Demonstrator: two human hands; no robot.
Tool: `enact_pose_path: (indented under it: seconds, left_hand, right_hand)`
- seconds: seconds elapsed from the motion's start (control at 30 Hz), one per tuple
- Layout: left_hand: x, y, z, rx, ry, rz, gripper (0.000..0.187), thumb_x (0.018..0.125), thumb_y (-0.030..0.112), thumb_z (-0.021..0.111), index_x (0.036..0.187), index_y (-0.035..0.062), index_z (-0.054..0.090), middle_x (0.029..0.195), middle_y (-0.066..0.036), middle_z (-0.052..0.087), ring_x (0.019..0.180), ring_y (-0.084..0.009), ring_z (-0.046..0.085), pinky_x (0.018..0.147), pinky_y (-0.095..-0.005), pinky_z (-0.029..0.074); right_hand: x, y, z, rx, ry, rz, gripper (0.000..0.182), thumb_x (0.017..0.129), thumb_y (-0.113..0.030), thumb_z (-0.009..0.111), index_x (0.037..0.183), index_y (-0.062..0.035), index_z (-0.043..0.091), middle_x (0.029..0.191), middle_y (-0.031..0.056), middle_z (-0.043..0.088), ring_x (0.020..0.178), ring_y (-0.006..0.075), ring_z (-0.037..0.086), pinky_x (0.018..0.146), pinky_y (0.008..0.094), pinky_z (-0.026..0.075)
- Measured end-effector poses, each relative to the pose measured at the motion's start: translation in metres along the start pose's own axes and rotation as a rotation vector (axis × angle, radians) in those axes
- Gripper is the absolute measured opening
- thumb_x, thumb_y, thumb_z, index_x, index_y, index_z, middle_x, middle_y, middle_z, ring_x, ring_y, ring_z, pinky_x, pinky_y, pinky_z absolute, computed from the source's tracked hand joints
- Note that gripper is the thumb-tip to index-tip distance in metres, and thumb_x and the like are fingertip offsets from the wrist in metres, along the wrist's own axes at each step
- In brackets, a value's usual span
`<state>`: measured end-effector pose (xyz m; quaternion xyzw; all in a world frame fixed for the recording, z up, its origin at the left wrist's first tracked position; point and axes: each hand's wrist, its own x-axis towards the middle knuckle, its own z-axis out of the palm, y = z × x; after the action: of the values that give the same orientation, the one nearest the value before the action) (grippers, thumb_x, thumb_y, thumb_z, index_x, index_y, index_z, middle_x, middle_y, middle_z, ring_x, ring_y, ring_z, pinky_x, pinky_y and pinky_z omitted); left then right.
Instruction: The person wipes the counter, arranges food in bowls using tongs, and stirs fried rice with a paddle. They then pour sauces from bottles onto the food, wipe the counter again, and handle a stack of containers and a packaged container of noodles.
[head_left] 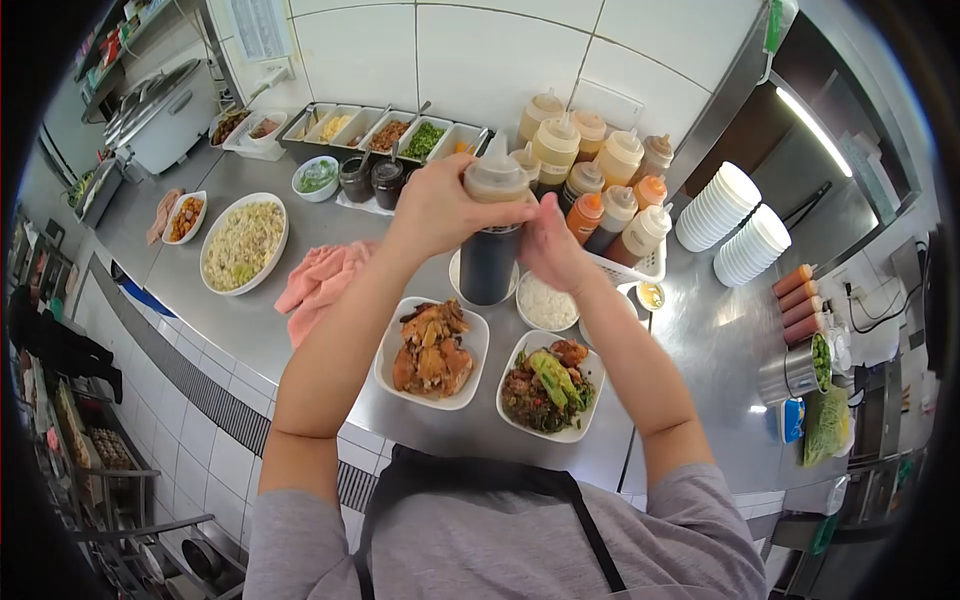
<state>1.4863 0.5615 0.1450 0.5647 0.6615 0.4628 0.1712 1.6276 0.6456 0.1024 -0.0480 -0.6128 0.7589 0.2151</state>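
Note:
A tall squeeze bottle [489, 262] with dark sauce and a clear nozzle cap is held upright over the counter. My left hand [432, 208] is closed around its upper part, the thumb lying across the front. Against the bottle's right side is my right hand [556, 246], its fingers partly hidden behind the bottle. Closer to me sit a square white bowl of browned chicken pieces [433, 352] and another bowl [550, 385] with greens, minced topping and meat. Behind the bottle, a bowl of white rice [546, 303] shows, and a second round bowl is mostly covered.
Several squeeze bottles [556, 148] crowd a white basket [655, 262] at the back right, beside stacked white bowls [718, 206]. Topping trays [385, 135] line the wall. Leftward lie a pink cloth [325, 285] and a large bowl of fried rice [245, 243].

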Motion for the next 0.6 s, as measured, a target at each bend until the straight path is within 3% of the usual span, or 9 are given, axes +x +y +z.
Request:
enact_pose_path:
  seconds: [0.07,0.13,0.17,0.23,0.27,0.37,0.43,0.53,0.6]
  left_hand:
    - [-0.005,0.006,0.004,0.08,0.006,0.014,0.053,0.06,0.039,0.077,0.092,0.0,0.061,0.081,-0.007,0.064,0.074,-0.013,0.06,0.068,-0.0263,0.047]
    - [-0.01,0.0,0.005,0.028,-0.018,0.045,0.052,0.062,0.039,0.076,0.093,0.0,0.061,0.08,-0.007,0.064,0.073,-0.0134,0.06,0.067,-0.0266,0.047]
    - [-0.013,-0.003,0.006,-0.022,-0.043,0.071,0.051,0.063,0.038,0.075,0.093,0.0,0.062,0.079,-0.007,0.064,0.072,-0.0139,0.06,0.066,-0.0269,0.047]
    - [-0.018,-0.002,0.001,-0.036,-0.094,0.047,0.05,0.065,0.036,0.075,0.096,-0.0004,0.061,0.082,-0.006,0.063,0.074,-0.0138,0.059,0.067,-0.0262,0.047]
    - [-0.025,-0.004,-0.002,-0.052,-0.138,0.026,0.049,0.066,0.034,0.074,0.098,-0.0008,0.06,0.086,-0.006,0.062,0.077,-0.0137,0.059,0.068,-0.0255,0.046]
    - [-0.058,0.012,-0.021,-0.208,-0.15,0.106,0.048,0.069,0.027,0.073,0.104,-0.0012,0.057,0.094,-0.006,0.058,0.084,-0.0126,0.055,0.07,-0.0236,0.045]
    - [-0.086,-0.016,-0.027,-0.279,-0.018,-0.014,0.043,0.075,0.021,0.068,0.109,-0.0014,0.054,0.1,-0.006,0.054,0.088,-0.0123,0.053,0.074,-0.0239,0.044]
    - [-0.127,-0.054,-0.048,-0.363,0.076,-0.147,0.036,0.08,0.018,0.061,0.11,-0.0006,0.053,0.1,-0.005,0.056,0.086,-0.0119,0.053,0.075,-0.0242,0.043]
    - [-0.156,-0.071,-0.054,-0.402,0.218,-0.217,0.031,0.084,0.018,0.055,0.109,0.0003,0.054,0.098,-0.005,0.057,0.084,-0.0109,0.054,0.075,-0.0231,0.042]
  right_hand:
    - [-0.007,0.013,0.008,0.134,0.064,-0.019,0.094,0.074,-0.07,0.038,0.137,-0.0057,0.013,0.137,0.0084,0.026,0.125,0.0221,0.026,0.102,0.0394,0.022]
    - [-0.016,0.018,0.013,0.43,0.015,-0.072,0.086,0.077,-0.055,0.054,0.136,-0.0057,0.016,0.134,0.0086,0.03,0.123,0.0196,0.029,0.102,0.037,0.023]
    - [-0.021,0.02,0.015,0.436,0.02,-0.068,0.086,0.077,-0.055,0.054,0.136,-0.0057,0.016,0.134,0.0086,0.03,0.123,0.0196,0.029,0.102,0.037,0.023]
    - [-0.027,0.018,0.026,-0.234,0.062,-0.135,0.081,0.071,-0.029,0.07,0.132,-0.0055,0.022,0.129,0.0088,0.036,0.12,0.0175,0.033,0.1,0.0343,0.026]
    - [-0.026,0.017,0.033,-0.397,0.166,-0.153,0.081,0.063,-0.016,0.076,0.127,-0.0043,0.027,0.124,0.0115,0.041,0.111,0.0173,0.043,0.093,0.0324,0.035]
    - [-0.034,0.016,0.042,-0.508,0.209,-0.141,0.078,0.06,-0.022,0.078,0.122,-0.0026,0.035,0.113,0.0121,0.051,0.102,0.0195,0.05,0.088,0.0332,0.039]
    - [-0.043,0.007,0.04,-0.748,0.206,-0.122,0.075,0.056,-0.023,0.078,0.118,-0.005,0.042,0.106,0.0154,0.056,0.097,0.0254,0.055,0.084,0.0353,0.042]
    - [-0.057,-0.007,0.041,-1.102,-0.027,-0.055,0.073,0.055,-0.026,0.076,0.119,-0.0094,0.043,0.1,0.0166,0.057,0.093,0.0308,0.055,0.082,0.0373,0.042]
    - [-0.062,-0.009,0.039,-1.454,-0.24,0.167,0.069,0.055,-0.022,0.075,0.116,-0.0122,0.046,0.093,0.0118,0.056,0.088,0.029,0.055,0.079,0.0377,0.042]
